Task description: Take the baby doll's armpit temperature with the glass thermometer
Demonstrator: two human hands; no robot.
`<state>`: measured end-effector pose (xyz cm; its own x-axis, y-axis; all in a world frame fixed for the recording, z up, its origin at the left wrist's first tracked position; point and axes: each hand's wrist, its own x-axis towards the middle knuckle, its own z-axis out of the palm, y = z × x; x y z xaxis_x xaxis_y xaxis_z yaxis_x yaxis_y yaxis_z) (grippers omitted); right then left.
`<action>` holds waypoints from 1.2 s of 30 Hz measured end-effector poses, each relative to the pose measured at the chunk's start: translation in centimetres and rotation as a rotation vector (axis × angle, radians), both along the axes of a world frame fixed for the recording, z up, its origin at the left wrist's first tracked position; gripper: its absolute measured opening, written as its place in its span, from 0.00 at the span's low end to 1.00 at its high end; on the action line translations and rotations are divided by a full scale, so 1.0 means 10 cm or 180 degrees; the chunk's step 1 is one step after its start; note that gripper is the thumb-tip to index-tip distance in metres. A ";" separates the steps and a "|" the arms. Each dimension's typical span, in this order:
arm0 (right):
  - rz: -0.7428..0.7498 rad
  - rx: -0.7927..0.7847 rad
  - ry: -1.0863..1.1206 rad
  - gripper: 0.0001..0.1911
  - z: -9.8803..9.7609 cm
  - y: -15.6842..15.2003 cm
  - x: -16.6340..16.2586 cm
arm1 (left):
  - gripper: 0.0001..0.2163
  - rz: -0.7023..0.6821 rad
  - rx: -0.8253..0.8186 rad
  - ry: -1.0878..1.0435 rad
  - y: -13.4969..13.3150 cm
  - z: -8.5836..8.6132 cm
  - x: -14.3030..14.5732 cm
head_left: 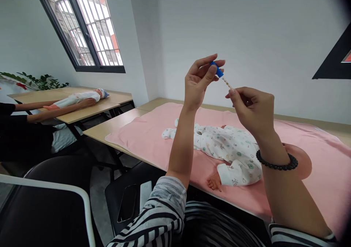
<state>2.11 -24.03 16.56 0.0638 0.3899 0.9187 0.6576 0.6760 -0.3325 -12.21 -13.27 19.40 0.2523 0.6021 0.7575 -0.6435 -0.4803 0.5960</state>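
Both of my hands are raised above the table, around one small slim object. My left hand (200, 77) is closed, pinching a blue cap (218, 70) between thumb and fingers. From the cap a thin clear stick with gold-brown specks (226, 82) slants down to my right hand (251, 106). The thumb and forefinger of that hand pinch its lower end, and its exact kind I cannot make out. Below lies a baby doll (225, 142) on its back, dressed in a white patterned suit. My right forearm covers part of its head.
A pink blanket (148, 124) covers much of the wooden table (100, 130). Black chairs (55, 203) stand at the left, one with a phone (127, 203) and a white box-like thing (145, 193). At another table, a person's hands (88, 102) touch a second doll (75, 100).
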 end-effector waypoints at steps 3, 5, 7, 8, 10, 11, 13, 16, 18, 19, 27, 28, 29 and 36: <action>0.0726 -0.0308 0.0054 0.15 -0.01 0.11 0.07 | 0.17 0.0085 0.0264 -0.0177 -0.27 0.02 -0.08; 0.1287 -0.0475 0.0072 0.15 -0.03 0.19 0.13 | 0.15 0.0167 0.0510 -0.0218 -0.42 0.04 -0.12; 0.1756 -0.0577 0.0081 0.14 -0.05 0.26 0.18 | 0.09 0.0273 0.0669 -0.0120 -0.53 0.05 -0.12; 0.1922 -0.0606 0.0094 0.14 -0.06 0.29 0.21 | 0.06 0.0371 0.0619 -0.0084 -0.57 0.05 -0.10; 0.2130 -0.0661 0.0112 0.14 -0.07 0.32 0.25 | 0.08 0.0731 0.0279 -0.0173 -0.62 0.03 -0.01; 0.2193 -0.0700 0.0111 0.14 -0.08 0.34 0.26 | 0.13 0.0972 0.0089 -0.0287 -0.63 0.02 0.05; 0.2284 -0.0776 0.0084 0.14 -0.08 0.35 0.28 | 0.22 0.1475 -0.0101 -0.0437 -0.61 -0.02 0.15; 0.2364 -0.0797 0.0031 0.14 -0.07 0.36 0.29 | 0.28 0.2054 0.0138 -0.0136 -0.56 -0.06 0.21; 0.2371 -0.0770 0.0016 0.14 -0.07 0.36 0.30 | 0.31 0.2269 0.0350 0.0150 -0.55 -0.06 0.18; 0.2368 -0.0759 0.0008 0.14 -0.07 0.36 0.30 | 0.32 0.2308 0.0431 0.0235 -0.57 -0.06 0.16; 0.2331 -0.0805 0.0175 0.16 -0.07 0.35 0.30 | 0.33 0.1784 0.0062 0.0189 -0.70 0.01 0.10; 0.2327 -0.0818 0.0194 0.16 -0.07 0.34 0.30 | 0.33 0.1815 0.0092 0.0249 -0.69 0.01 0.08; 0.2323 -0.0832 0.0204 0.16 -0.07 0.34 0.30 | 0.32 0.1857 0.0117 0.0283 -0.68 0.01 0.07; 0.2006 -0.0629 0.0440 0.16 -0.03 0.28 0.21 | 0.18 0.1029 -0.0201 0.0091 -0.83 0.11 -0.08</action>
<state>4.20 -21.28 16.22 -0.1191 0.5510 0.8260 0.1000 0.8343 -0.5421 -12.96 -21.60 20.47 0.0609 0.7001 0.7115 -0.4463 -0.6185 0.6468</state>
